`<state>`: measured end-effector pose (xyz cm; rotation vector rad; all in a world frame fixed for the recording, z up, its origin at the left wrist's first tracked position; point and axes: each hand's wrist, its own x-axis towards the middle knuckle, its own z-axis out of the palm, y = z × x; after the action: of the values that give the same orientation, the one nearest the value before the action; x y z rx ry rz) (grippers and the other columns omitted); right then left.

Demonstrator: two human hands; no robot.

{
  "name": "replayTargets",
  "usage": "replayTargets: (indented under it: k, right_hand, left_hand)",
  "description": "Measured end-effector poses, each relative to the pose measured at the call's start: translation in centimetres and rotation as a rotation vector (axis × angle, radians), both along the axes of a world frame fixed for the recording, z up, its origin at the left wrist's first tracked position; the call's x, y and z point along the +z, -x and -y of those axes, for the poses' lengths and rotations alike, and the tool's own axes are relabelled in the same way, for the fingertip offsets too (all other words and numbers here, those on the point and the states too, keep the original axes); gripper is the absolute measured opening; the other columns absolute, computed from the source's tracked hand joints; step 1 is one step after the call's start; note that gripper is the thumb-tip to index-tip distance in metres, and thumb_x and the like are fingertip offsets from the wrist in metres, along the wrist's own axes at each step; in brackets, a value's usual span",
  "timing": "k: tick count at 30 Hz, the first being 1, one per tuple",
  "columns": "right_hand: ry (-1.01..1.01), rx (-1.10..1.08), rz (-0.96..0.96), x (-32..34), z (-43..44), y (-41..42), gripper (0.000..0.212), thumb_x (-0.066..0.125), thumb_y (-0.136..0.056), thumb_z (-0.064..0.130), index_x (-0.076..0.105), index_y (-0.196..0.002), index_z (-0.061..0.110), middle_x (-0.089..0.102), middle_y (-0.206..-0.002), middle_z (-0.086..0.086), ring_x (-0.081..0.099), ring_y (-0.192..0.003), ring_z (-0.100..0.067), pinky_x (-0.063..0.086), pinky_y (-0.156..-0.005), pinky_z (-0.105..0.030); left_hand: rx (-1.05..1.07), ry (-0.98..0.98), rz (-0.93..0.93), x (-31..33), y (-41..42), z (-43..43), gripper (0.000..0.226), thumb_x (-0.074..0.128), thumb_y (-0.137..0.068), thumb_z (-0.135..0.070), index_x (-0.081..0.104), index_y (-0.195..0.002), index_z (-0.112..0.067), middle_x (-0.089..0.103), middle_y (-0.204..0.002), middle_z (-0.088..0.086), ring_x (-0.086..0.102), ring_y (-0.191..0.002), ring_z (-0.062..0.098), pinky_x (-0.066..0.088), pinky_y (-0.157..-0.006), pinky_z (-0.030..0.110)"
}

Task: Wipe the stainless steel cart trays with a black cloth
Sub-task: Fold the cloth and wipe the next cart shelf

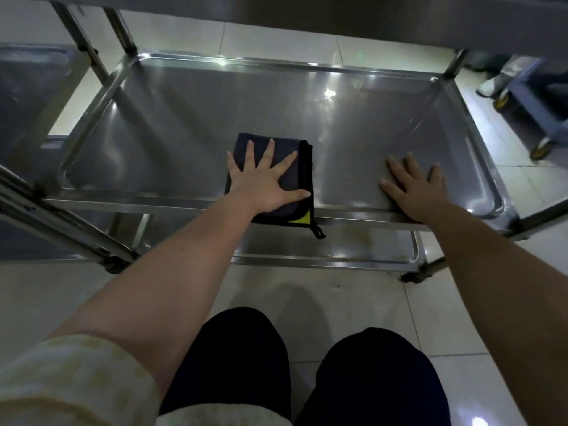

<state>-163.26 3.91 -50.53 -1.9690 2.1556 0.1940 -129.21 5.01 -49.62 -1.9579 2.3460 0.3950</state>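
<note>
White tile floor [353, 305], steel cart tray [184, 118] filling the middle of the frame. Folded black cloth [302, 179] sits at the tray's near edge, dead center, left hand [266, 182] flat on it, fingers spread. Right hand [415, 189] just right, fingers spread, resting on bare tray.

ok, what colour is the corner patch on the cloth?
A yellow triangle on the black cloth, at its near right corner; the head view shows it.

One wide-angle head-worn camera, looking forward and steeply down, sitting close over the steel cart tray [172, 124] filling the frame's upper half, the wearer's knees [239, 348] showing at bottom centre, tiled floor [353, 302] lying between.
</note>
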Motion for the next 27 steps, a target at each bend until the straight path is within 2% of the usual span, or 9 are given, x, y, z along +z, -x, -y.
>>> replayTargets:
  k: [4, 8, 12, 15, 16, 18, 21, 24, 27]
  right_hand:
    - [0.024, -0.032, -0.007, -0.4, 0.1, -0.8, 0.063, 0.016, -0.09, 0.076, -0.007, -0.146, 0.058, -0.009, -0.163, 0.013, -0.009, -0.146, -0.046, -0.005, -0.117, -0.055]
    - [0.027, -0.034, 0.06, -0.2, 0.2, -0.2, 0.056, 0.017, -0.098, 0.064, 0.0, -0.15, 0.054, -0.009, -0.163, 0.012, -0.011, -0.147, -0.043, -0.006, -0.116, -0.052]
    - [0.041, -0.105, 0.383, 1.3, -0.1, 0.7, 0.048, 0.02, -0.107, 0.039, 0.014, -0.154, 0.038, 0.001, -0.164, 0.009, -0.01, -0.149, -0.034, -0.008, -0.119, -0.045]
    - [0.151, -0.27, 0.713, 2.9, -0.8, 0.6, 0.048, 0.028, -0.105, 0.047, 0.026, -0.152, 0.039, 0.013, -0.163, 0.008, -0.002, -0.151, -0.022, -0.005, -0.121, -0.043]
    - [0.165, -0.254, 0.687, 3.4, -0.9, -0.1, 0.05, 0.03, -0.104, 0.05, 0.026, -0.152, 0.038, 0.014, -0.163, 0.009, 0.0, -0.151, -0.022, -0.004, -0.121, -0.046]
    - [0.177, -0.123, 0.461, 3.4, -0.4, -2.9, 0.054, 0.03, -0.102, 0.052, 0.023, -0.154, 0.036, 0.013, -0.163, 0.008, 0.001, -0.151, -0.026, -0.003, -0.119, -0.052]
    - [0.175, 0.135, 0.186, 2.7, 0.0, -9.9, 0.058, 0.025, -0.101, 0.055, 0.014, -0.155, 0.036, 0.008, -0.164, 0.004, -0.001, -0.15, -0.028, -0.006, -0.115, -0.06]
    - [0.061, 0.191, 0.122, 1.5, -0.9, -13.8, 0.059, 0.013, -0.098, 0.063, -0.003, -0.152, 0.047, -0.011, -0.163, 0.01, -0.017, -0.148, -0.03, -0.017, -0.105, -0.069]
    - [0.047, 0.201, 0.069, 1.0, -1.0, -11.4, 0.057, 0.01, -0.097, 0.066, -0.009, -0.149, 0.053, -0.015, -0.162, 0.015, -0.017, -0.148, -0.029, -0.016, -0.106, -0.069]
  left_hand:
    - [-0.015, -0.017, 0.027, 0.5, 2.0, 0.1, 0.1, 0.018, -0.065, -0.099, -0.01, -0.149, -0.054, -0.023, -0.162, -0.002, -0.024, -0.145, 0.038, -0.015, -0.109, 0.07]
    - [-0.075, -0.003, 0.015, 0.8, 10.0, 0.1, 0.1, 0.021, -0.07, -0.096, -0.009, -0.152, -0.048, -0.023, -0.162, 0.002, -0.026, -0.144, 0.041, -0.013, -0.106, 0.073]
    - [-0.08, -0.032, -0.01, 1.4, 16.5, -0.3, 0.095, 0.024, -0.076, -0.091, -0.007, -0.153, -0.045, -0.023, -0.162, 0.004, -0.027, -0.143, 0.041, -0.014, -0.105, 0.073]
    - [-0.071, 0.023, -0.174, 1.5, 15.4, 0.1, 0.073, 0.027, -0.092, -0.074, 0.003, -0.154, -0.045, -0.014, -0.164, -0.001, -0.02, -0.148, 0.033, -0.014, -0.111, 0.066]
    - [-0.054, 0.091, -0.22, 1.6, 14.1, 0.5, 0.065, 0.028, -0.096, -0.065, 0.008, -0.154, -0.044, -0.008, -0.165, -0.002, -0.014, -0.149, 0.031, -0.011, -0.113, 0.064]
    - [0.003, 0.201, -0.191, 1.8, 10.5, 1.7, 0.058, 0.03, -0.101, -0.052, 0.013, -0.155, -0.041, 0.0, -0.166, -0.001, -0.007, -0.15, 0.033, -0.005, -0.114, 0.063]
    - [0.051, 0.167, -0.04, 1.4, 5.6, 3.0, 0.057, 0.027, -0.102, -0.047, 0.008, -0.155, -0.039, -0.001, -0.166, -0.001, -0.008, -0.149, 0.036, -0.005, -0.113, 0.064]
    - [0.022, 0.127, 0.003, 0.5, 5.5, 3.1, 0.055, 0.023, -0.104, -0.044, 0.005, -0.156, -0.039, -0.001, -0.165, -0.002, -0.01, -0.15, 0.033, -0.007, -0.113, 0.063]
    - [-0.008, 0.116, -0.043, -0.2, 7.8, 3.1, 0.054, 0.02, -0.104, -0.044, 0.005, -0.156, -0.038, -0.001, -0.166, -0.001, -0.009, -0.15, 0.03, -0.007, -0.115, 0.061]
